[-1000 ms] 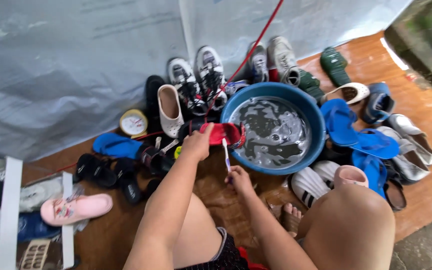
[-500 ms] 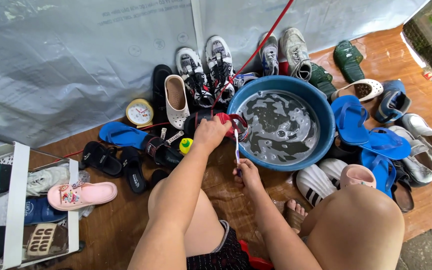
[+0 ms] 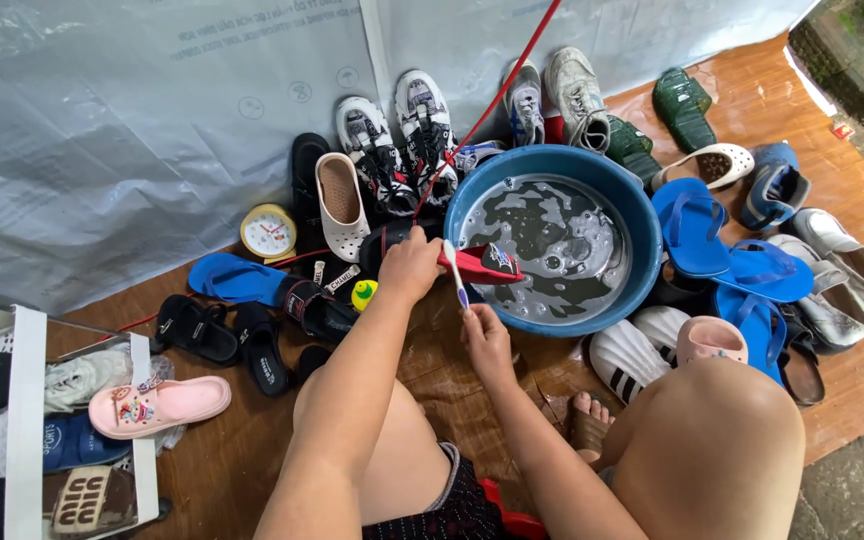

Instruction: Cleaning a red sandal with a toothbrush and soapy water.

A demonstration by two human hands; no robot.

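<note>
My left hand grips a red and dark slipper and holds it over the near rim of a blue basin filled with soapy water. Just below it, my right hand holds a small white brush upright, its head touching the slipper. My bare knees and one foot show at the bottom of the view.
Many shoes ring the basin: white sneakers at the back, blue flip-flops on the right, black sandals and a pink slipper on the left. A yellow clock stands by a grey tarp wall. A white rack holds shoes.
The view has shifted slightly. My left hand has turned the slipper further over the basin rim, and my right hand has moved the brush along it.
</note>
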